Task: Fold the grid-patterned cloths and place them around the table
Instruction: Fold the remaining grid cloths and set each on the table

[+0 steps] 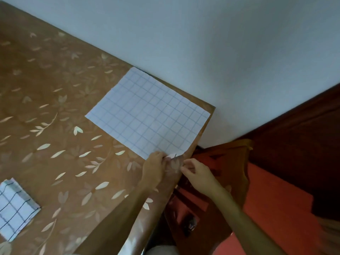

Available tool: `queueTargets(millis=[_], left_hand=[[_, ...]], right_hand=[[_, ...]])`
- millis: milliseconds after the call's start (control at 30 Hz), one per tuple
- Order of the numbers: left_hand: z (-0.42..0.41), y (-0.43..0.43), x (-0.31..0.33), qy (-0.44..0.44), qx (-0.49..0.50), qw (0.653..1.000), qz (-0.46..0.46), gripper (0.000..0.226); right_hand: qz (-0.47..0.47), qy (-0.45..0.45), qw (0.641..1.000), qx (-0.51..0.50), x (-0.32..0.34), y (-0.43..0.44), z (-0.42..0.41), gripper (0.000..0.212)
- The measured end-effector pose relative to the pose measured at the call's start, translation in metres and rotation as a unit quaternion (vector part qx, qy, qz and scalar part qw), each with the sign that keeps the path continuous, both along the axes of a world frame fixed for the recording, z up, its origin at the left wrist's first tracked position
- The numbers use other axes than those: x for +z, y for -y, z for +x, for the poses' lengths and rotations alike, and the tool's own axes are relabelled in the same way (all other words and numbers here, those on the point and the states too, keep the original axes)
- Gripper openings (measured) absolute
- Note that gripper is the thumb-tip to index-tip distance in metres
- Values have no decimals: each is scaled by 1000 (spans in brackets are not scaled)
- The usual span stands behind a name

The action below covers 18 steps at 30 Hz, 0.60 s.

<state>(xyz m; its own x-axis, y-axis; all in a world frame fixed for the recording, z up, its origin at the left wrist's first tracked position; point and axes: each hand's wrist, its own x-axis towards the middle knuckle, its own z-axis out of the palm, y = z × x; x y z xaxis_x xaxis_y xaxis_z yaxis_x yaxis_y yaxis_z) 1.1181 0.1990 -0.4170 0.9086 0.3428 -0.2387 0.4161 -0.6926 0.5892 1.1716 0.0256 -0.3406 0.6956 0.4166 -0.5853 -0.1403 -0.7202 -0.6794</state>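
A white grid-patterned cloth (147,115) lies spread flat near the table's far right corner, next to the wall. My left hand (155,168) pinches its near corner, which is lifted and curled a little. My right hand (196,173) hovers just right of that corner at the table's edge, fingers curled and apart, holding nothing. A second grid cloth (15,208), folded and with darker lines, rests at the table's left edge of the view.
The table (64,126) wears a brown cloth with a pale leaf print. A pale wall (220,52) runs along its far side. Right of the table is a red floor (272,208) with a dark wooden chair (193,214) and dark wooden panelling (303,135).
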Motion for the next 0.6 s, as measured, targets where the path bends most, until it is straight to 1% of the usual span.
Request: queueTargets(millis=[67,133,167,200,300,333,400,433,533,567,600], left_hand=[[-1,6,14,17,15,998,-64,16],[-7,18,35,60,25,990,-125,17],[-10,24,46,84,33,984,-154,16],[-13,30,57,105,35,978,-178,16],[-20,40,75,133,9,967,-217,14],[-22,41,77,136,-8,965,-222,15],[-26,39,82,141,-29,963,-226,16],[-27,36,86,143,-19,963,-226,15],[-24,18,104,166,52,962,-210,16],[-21,9,113,179,65,962,-193,19],[-16,-1,122,192,67,963,-178,23]], right_hand=[[-6,-21,999,-39,-4,-8,3,44],[-7,-41,997,-70,-6,-16,9,56],[0,-51,995,-88,-6,-20,12,59],[12,-59,993,-105,-3,-23,15,54],[65,-57,985,-146,6,-28,21,21],[65,-39,987,-145,10,-27,22,18],[62,-7,990,-129,20,-25,24,21],[63,6,991,-117,27,-24,25,26],[63,64,995,-52,53,-14,31,44],[67,88,994,-23,65,-8,32,46],[77,109,991,6,75,0,33,44]])
